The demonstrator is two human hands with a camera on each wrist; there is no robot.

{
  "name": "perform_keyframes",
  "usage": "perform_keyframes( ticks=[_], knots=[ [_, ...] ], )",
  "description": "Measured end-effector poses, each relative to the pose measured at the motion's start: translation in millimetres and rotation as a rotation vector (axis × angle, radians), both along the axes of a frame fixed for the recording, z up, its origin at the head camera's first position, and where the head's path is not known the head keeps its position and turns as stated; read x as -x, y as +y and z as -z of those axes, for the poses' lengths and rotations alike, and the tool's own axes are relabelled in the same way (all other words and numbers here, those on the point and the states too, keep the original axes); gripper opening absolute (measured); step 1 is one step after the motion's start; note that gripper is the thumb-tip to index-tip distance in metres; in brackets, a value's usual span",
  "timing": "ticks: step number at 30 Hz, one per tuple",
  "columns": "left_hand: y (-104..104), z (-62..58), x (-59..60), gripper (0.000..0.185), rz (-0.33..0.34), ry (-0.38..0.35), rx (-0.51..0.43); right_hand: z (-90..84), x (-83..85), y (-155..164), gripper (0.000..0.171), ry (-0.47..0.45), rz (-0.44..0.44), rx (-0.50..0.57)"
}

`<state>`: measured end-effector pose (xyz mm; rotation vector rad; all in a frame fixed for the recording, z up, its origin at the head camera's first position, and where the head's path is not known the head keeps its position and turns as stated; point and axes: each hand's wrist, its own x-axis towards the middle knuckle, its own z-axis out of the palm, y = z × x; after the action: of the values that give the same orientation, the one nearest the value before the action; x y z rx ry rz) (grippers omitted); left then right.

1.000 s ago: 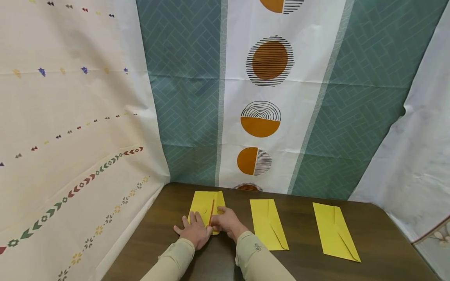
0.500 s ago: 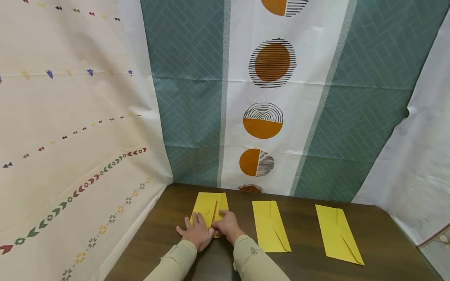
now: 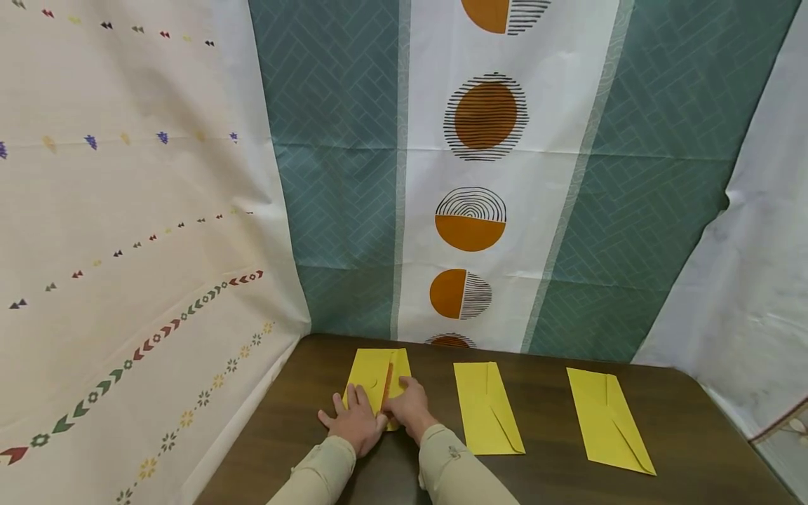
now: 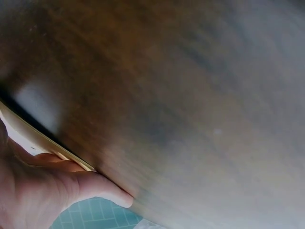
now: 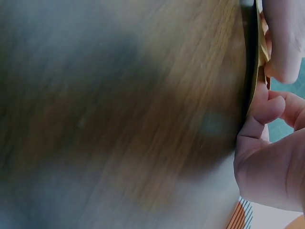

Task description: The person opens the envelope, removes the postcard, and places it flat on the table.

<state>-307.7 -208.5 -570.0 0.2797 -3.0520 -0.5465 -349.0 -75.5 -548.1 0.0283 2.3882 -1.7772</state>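
Note:
A yellow envelope (image 3: 369, 366) lies lengthwise on the dark wooden table (image 3: 271, 449), with an orange strip (image 3: 388, 379) showing along its slit. My left hand (image 3: 355, 422) rests flat on the envelope's near left part, fingers spread. At its near right side, my right hand (image 3: 409, 409) has curled fingers and pinches the envelope by the slit, beside the orange strip. In the right wrist view, the thumb and fingers of the right hand (image 5: 271, 157) meet at the envelope's thin edge (image 5: 257, 81). The fingertips in the slit are partly hidden.
Two more yellow envelopes lie to the right, one in the middle (image 3: 482, 407) and one farther right (image 3: 609, 421). A patterned curtain (image 3: 341, 210) hangs behind the table, and a cream cloth (image 3: 139, 280) borders its left side.
The orange strip looks slightly broader in the slit than before. My hands keep nearly the same places on the envelope; the head view has shifted a little.

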Motion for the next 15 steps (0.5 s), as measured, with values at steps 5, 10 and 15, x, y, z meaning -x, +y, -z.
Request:
perform_keyframes(
  ticks=[5, 10, 15],
  knots=[
    [1.4, 3.5, -1.9, 0.083, 0.013, -0.014, 0.016, 0.0, 1.9, 18.1, 0.073, -0.010, 0.028, 0.017],
    [0.8, 2.9, -4.2, 0.074, 0.038, -0.014, 0.049, -3.4, 0.5, 32.6, 0.055, -0.022, -0.052, 0.040],
    [2.8, -0.7, -6.4, 0.071, 0.049, -0.022, 0.053, -3.8, -1.7, 40.2, 0.046, -0.048, -0.134, 0.063]
  ],
)
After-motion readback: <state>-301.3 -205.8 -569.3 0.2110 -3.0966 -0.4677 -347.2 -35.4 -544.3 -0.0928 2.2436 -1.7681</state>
